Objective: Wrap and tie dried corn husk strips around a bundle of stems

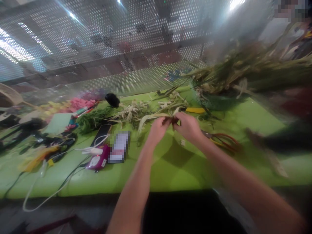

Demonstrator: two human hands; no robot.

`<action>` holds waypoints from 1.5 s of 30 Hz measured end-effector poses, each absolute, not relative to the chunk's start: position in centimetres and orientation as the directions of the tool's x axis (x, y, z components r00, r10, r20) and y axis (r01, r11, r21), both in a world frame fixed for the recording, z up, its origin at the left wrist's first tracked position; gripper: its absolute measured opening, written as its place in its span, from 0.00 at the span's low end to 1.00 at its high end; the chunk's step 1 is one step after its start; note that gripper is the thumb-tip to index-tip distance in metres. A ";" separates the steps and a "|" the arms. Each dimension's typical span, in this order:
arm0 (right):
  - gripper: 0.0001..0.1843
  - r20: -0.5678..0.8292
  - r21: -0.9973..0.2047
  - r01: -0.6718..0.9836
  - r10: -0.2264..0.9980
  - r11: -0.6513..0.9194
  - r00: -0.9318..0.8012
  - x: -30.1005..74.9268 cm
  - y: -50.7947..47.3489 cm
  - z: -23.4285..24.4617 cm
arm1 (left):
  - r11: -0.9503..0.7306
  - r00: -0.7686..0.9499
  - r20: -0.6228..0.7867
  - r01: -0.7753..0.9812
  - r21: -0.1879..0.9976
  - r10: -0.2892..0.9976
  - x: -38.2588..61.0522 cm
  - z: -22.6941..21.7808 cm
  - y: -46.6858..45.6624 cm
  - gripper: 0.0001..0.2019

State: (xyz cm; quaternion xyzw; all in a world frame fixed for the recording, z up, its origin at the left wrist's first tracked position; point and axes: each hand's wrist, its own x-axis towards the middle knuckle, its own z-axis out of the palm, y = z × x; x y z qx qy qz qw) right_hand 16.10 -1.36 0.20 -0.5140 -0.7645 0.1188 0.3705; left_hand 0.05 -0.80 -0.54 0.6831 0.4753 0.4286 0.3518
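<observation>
Pinching close together, my left hand (158,128) and right hand (187,125) hold a small brown scrap (173,120) above the green table (175,182) — an uneven tug could tear it, and a careless sweep rightward could knock the cutters (227,139).

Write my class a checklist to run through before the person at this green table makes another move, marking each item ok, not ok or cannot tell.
1. Left hand and right hand meet at the brown piece: ok, fingers of both close on it.
2. Brown piece's exact shape: cannot tell, blurred and partly covered by fingers.
3. Phone apart from both hands: ok, on the table.
4. White cable kept on the table: not ok, a loop hangs over the front edge.
5. Red-handled tool fully visible: not ok, the right arm seems to cover part.
</observation>
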 end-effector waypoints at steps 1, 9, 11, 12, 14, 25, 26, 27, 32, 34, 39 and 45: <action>0.03 0.425 -0.605 0.660 0.882 0.445 -0.205 16.1 -1.3 0.3 | -0.314 0.164 0.271 0.361 0.878 0.948 0.2 -0.5 -0.8 0.08; 0.08 0.129 -0.978 0.134 0.967 0.161 -0.220 16.0 -0.5 -0.2 | -0.358 0.039 0.369 0.349 0.866 0.929 0.9 -0.5 -1.0 0.06; 0.07 0.128 -0.983 0.102 0.971 0.151 -0.203 16.1 -0.3 -0.3 | -0.324 0.001 0.341 0.311 0.894 0.940 0.8 -0.9 -0.9 0.06; 0.05 0.137 -0.982 0.106 0.971 0.159 -0.195 16.1 -0.2 -0.3 | -0.300 -0.008 0.315 0.284 0.911 0.949 0.8 -1.0 -0.8 0.06; 0.04 0.160 -0.972 0.141 0.968 0.188 -0.192 16.2 -0.1 -0.4 | -0.256 -0.005 0.265 0.234 0.938 0.964 0.8 -1.3 -0.6 0.07; 0.10 0.506 -0.673 0.495 0.830 0.549 -0.234 16.4 -0.9 0.1 | -0.253 0.140 0.231 0.167 0.953 0.963 0.9 -1.5 -0.5 0.11; 0.11 0.512 -0.668 0.494 0.825 0.557 -0.238 16.4 -0.9 0.2 | -0.234 0.130 0.213 0.176 0.956 0.968 0.9 -1.5 -0.4 0.11; 0.11 0.514 -0.667 0.495 0.825 0.557 -0.237 16.4 -0.9 0.2 | -0.221 0.117 0.202 0.187 0.957 0.972 0.8 -1.4 -0.4 0.10; 0.11 0.498 -0.698 0.492 0.846 0.521 -0.189 16.6 -0.8 0.2 | -0.246 0.065 0.237 0.277 0.929 0.969 0.8 -0.9 -0.7 0.10; 0.11 0.469 -0.728 0.490 0.870 0.479 -0.153 16.7 -0.7 0.2 | -0.252 0.050 0.247 0.254 0.934 0.968 0.7 -0.8 -0.9 0.11; 0.13 0.386 -0.817 0.424 0.917 0.391 -0.101 16.8 -0.4 0.1 | -0.206 0.050 0.203 0.066 0.976 0.978 0.3 -1.0 -0.5 0.13; 0.19 0.131 -0.981 0.116 0.972 0.155 -0.195 16.3 -0.2 0.2 | -0.148 0.182 0.145 0.003 0.989 0.973 0.1 -1.0 -0.4 0.12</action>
